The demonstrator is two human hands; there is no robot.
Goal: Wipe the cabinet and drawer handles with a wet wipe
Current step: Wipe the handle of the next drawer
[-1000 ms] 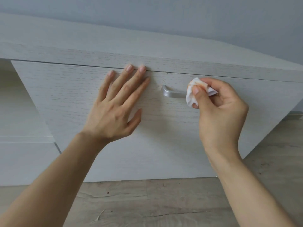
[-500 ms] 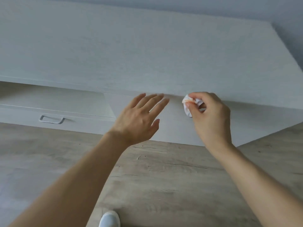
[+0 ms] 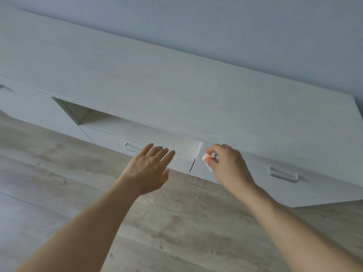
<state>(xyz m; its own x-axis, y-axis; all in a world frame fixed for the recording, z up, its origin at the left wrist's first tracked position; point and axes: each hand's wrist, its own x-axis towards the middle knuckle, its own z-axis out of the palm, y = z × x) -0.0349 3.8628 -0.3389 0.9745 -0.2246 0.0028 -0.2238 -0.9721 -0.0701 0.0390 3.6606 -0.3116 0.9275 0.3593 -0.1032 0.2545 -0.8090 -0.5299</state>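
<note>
A long, low white cabinet (image 3: 176, 99) runs along the wall. My right hand (image 3: 228, 165) pinches a crumpled white wet wipe (image 3: 208, 159) in front of the right door, apart from the silver door handle (image 3: 283, 175) farther right. My left hand (image 3: 150, 167) hovers flat with fingers spread over the middle drawer front, just right of the drawer handle (image 3: 132, 147). A third handle (image 3: 5, 87) shows at the far left edge.
An open shelf recess (image 3: 94, 117) sits above the middle drawer. Grey wood-look floor (image 3: 49, 173) stretches in front of the cabinet. A pale blue wall (image 3: 235, 32) rises behind it.
The view has pulled back and up from the right door. My right hand came off the door handle and shifted left with the wipe. My left hand lifted off the door face.
</note>
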